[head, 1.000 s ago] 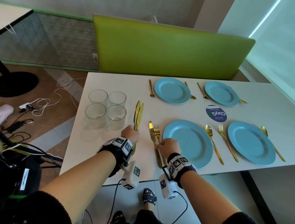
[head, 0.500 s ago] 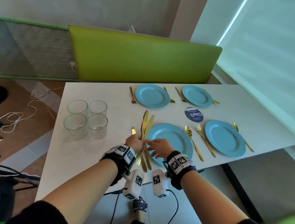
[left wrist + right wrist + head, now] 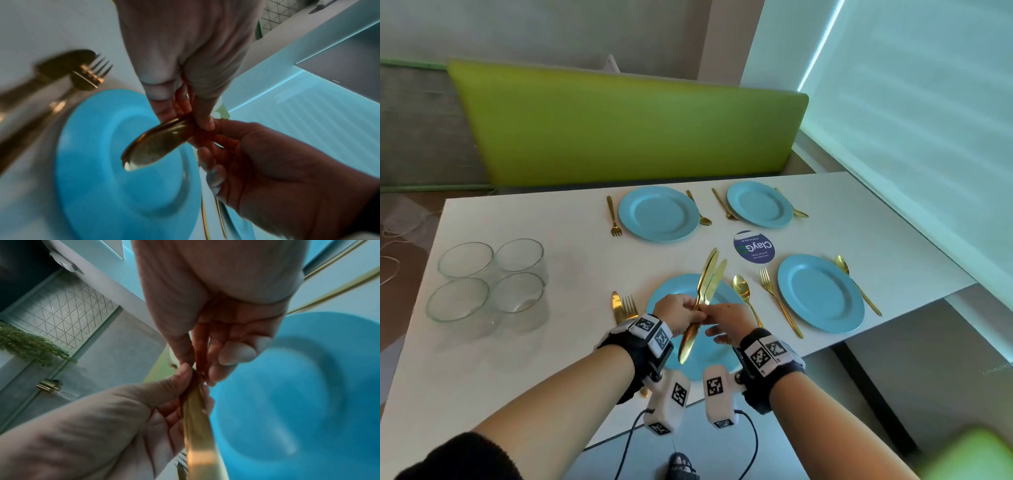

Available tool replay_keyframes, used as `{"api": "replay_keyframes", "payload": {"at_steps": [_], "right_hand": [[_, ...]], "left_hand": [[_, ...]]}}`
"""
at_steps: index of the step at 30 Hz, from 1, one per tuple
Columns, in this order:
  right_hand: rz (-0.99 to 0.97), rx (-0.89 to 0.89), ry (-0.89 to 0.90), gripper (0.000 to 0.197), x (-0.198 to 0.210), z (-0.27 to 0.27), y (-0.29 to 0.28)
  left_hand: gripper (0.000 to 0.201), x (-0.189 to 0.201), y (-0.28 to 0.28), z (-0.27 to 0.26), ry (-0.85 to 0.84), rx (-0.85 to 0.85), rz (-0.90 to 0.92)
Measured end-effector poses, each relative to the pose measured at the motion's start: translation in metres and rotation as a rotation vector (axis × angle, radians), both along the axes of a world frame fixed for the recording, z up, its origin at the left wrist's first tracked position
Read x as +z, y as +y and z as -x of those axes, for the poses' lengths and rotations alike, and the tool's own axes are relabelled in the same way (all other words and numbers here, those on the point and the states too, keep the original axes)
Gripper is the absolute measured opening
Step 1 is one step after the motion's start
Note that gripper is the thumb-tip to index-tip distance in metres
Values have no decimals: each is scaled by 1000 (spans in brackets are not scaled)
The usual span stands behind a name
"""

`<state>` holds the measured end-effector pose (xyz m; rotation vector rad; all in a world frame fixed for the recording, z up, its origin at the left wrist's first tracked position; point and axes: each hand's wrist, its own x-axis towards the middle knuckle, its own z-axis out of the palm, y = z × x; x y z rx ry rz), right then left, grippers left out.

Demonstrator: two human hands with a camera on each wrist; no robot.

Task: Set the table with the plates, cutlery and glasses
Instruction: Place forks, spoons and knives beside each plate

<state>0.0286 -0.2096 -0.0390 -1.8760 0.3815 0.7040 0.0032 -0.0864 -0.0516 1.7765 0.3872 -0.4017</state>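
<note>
My left hand (image 3: 692, 314) holds a bunch of gold knives (image 3: 708, 278) in the air, blades up, over the near-left blue plate (image 3: 671, 287). My right hand (image 3: 709, 312) meets it and pinches the knives at the handles with thumb and forefinger. In the left wrist view the handle ends (image 3: 152, 149) hang over that plate (image 3: 102, 178). A gold handle (image 3: 197, 426) runs down between both hands in the right wrist view. One knife (image 3: 615, 305) and a fork (image 3: 629, 304) lie left of the plate. Several empty glasses (image 3: 518, 291) stand grouped at the table's left.
Three more blue plates (image 3: 821, 293) (image 3: 659, 214) (image 3: 759, 204) lie on the white table (image 3: 571, 260), each with a gold fork and spoon beside it. A round dark sticker (image 3: 753, 246) sits between them. A green bench back (image 3: 626, 123) runs behind the far edge.
My left hand lifted the knives off the table and carried them right, over the near-left plate. My right hand left the fork by the plate and took hold of the knives.
</note>
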Motion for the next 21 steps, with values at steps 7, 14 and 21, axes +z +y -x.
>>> {"api": "replay_keyframes", "payload": {"at_steps": [7,14,21], "right_hand": [[105,-26,-148,21,-4,-50,-53],[608,202,-168,29,-19,-100,-117],[663,283,-148,24,-43,-112,-131]], "left_hand": [[6,0,-42,-50,-7,156,33],[23,-4,-50,-90,-15,236,-66],[14,-10,-59,-108,-20,288,-73]]}}
